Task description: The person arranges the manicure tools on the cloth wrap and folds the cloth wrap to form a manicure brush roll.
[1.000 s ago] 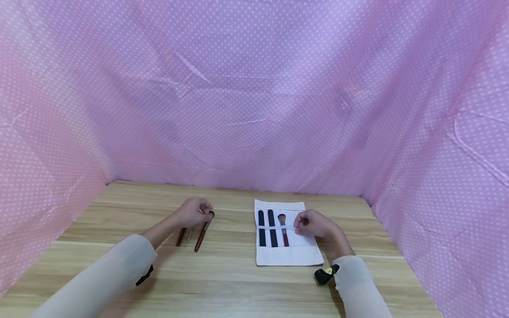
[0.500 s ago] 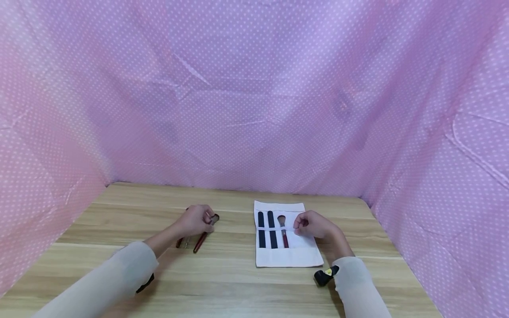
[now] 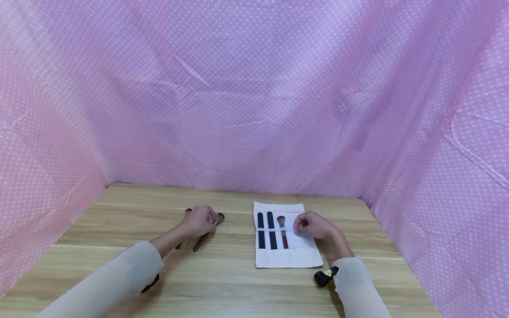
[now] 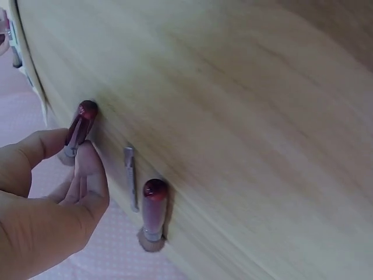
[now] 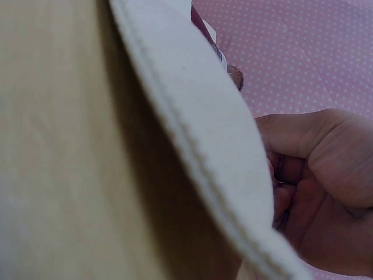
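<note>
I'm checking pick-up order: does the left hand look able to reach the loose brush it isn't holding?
Probably, once it is free: the left hand pinches another brush. The loose brush lies nearby with nothing on top; only a thin silvery tool lies between them.

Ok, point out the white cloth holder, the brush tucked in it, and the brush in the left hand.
White cloth holder [image 3: 287,258]: head view, on its bare lower part.
Tucked brush [image 3: 285,240]: head view, on its red handle.
Held brush [image 4: 80,126]: left wrist view, on its red handle.
</note>
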A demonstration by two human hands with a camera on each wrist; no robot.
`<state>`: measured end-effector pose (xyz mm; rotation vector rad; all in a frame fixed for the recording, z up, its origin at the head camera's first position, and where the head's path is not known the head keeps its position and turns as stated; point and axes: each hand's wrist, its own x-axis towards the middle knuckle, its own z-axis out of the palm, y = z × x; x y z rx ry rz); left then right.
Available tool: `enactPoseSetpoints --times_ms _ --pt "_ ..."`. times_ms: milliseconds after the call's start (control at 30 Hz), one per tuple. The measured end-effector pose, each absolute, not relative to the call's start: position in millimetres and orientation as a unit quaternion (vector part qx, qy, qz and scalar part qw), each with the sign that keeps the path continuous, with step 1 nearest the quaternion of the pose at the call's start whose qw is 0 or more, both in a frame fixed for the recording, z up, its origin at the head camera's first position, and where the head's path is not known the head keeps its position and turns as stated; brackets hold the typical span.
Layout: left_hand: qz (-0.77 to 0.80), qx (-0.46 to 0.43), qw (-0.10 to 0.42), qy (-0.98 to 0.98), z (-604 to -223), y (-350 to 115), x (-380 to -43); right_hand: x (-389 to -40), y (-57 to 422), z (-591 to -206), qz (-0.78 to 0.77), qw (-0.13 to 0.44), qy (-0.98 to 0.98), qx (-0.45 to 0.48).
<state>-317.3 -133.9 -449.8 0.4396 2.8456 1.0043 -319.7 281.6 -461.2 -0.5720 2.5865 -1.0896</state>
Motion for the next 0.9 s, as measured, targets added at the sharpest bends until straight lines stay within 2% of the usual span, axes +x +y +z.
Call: enactPoseSetpoints --times_ms 233,367,633,900 --pt "0.429 0.12 0.132 0.885 -440.8 -131.8 -320.9 -319.3 281.0 -461.4 -0.379 0.135 0.894 -0.196" --pt "0.473 0.111 0.163 0.859 -437.5 -127.8 -325.0 -319.2 281.3 -461.1 -0.38 0.136 0.894 -0.194" --pt "0.522 0.128 0.169 0.826 -435.2 -108.9 -337.7 -319.4 281.3 -460.1 -0.37 0.131 0.897 -0.201" --pt "0.598 0.085 0.168 0.779 -433.3 -76.6 -348.9 -319.6 281.4 -460.0 -0.371 0.133 0.897 -0.202"
